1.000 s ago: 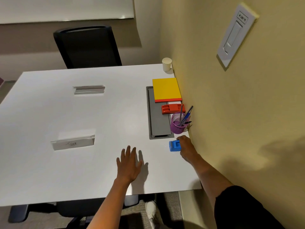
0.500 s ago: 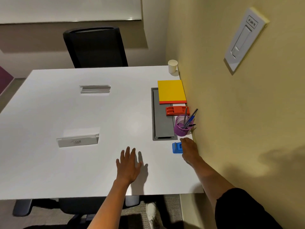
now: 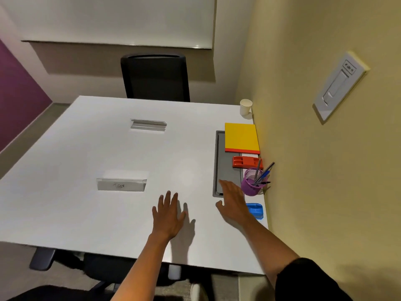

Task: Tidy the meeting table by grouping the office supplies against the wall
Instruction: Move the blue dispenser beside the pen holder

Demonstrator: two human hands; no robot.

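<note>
Smooth white laminate bench (image 3: 86,153) is standing square against a matte yellow wall (image 3: 303,148) on its right edge.

Items lying along that wall edge, far corner to near corner:
- Paper cup (image 3: 245,107), white, cylindrical, is standing upright at the far right corner.
- Yellow notebook (image 3: 241,136), flat and rectangular with a red strip along its near side, is lying just beside the wall and overlapping the far end of a recessed grey cable tray (image 3: 227,168).
- Red stapler (image 3: 246,162), glossy plastic, is lying near the notebook's near side.
- Purple pen cup (image 3: 251,184), mesh and round, is holding several pens (image 3: 263,173) leaning toward the wall.
- Blue tape dispenser (image 3: 256,210), glossy moulded plastic, is sitting close to the wall near the near right corner.

Items sitting mid-bench: two clear acrylic name holders, the far one (image 3: 148,124) and the near one (image 3: 121,184), the latter showing a handwritten card.

Hands:
- Left hand (image 3: 168,215) is resting flat near the near edge, fingers (image 3: 169,197) straight and slightly spread, holding nothing.
- Right hand (image 3: 233,203) is hovering over the tray's near end, just beside the tape dispenser and pen cup, fingers (image 3: 225,185) extended and loosely together, gripping nothing.

Black mesh-backed chair (image 3: 155,78) is standing behind the far edge.
</note>
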